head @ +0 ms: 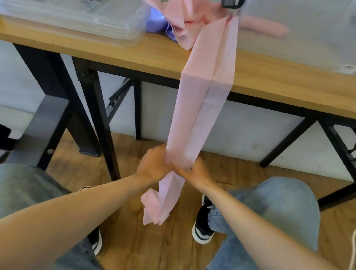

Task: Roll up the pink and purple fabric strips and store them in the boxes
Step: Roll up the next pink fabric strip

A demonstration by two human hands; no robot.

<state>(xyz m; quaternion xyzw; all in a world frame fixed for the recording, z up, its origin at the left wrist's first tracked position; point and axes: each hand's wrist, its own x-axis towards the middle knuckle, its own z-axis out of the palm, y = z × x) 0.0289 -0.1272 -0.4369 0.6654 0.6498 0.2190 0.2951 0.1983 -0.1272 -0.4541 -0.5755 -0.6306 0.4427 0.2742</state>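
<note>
Wooden table (270, 79) with black legs spans the far side, above a wood floor (156, 256). Clear box (304, 31) sits on the table far right, with a black latch (230, 0) at its left edge; a stack of clear lids (64, 13) lies far left. Person seated, knees in blue jeans (275, 215) near, dark shoe (203, 224) on the floor. Long pink strip (199, 106) runs from a crumpled pink heap (184, 13) on the table, over the near edge, down to the hands; its loose end hangs below them. Rolled pink strip (266, 26) lies far right, seen through the box wall. Purple strip (158, 19) is bunched under the heap. Left hand (155, 165) and right hand (195, 171) both clench the pink strip, knuckles touching, below table level.
</note>
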